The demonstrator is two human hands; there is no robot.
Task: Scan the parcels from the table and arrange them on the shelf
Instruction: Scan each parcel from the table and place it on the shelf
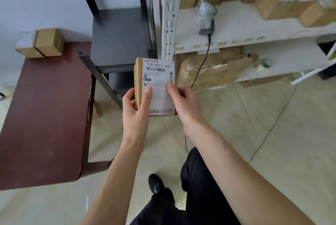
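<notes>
**Desk:** Where is the parcel (pixel 155 86)?

**Photographer:** At centre frame, held over the floor between the table (pixel 45 108) at 9 o'clock and the shelf (pixel 254 30) at 2 o'clock, label up.

**Desk:** And the grip?

**Photographer:** The left hand (pixel 135 111) clamps the near-left edge; the right hand (pixel 183 102) pinches the near-right edge, thumb on the label.

**Desk:** How does it handle?

**Photographer:** Likely light and stiff, a slim cardboard box. The edges are the best hold, leaving the barcode clear for the scanner (pixel 206 17) on the shelf.

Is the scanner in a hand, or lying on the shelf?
On the shelf. The scanner lies on the white shelf board, while the left hand and right hand hold the parcel.
</notes>
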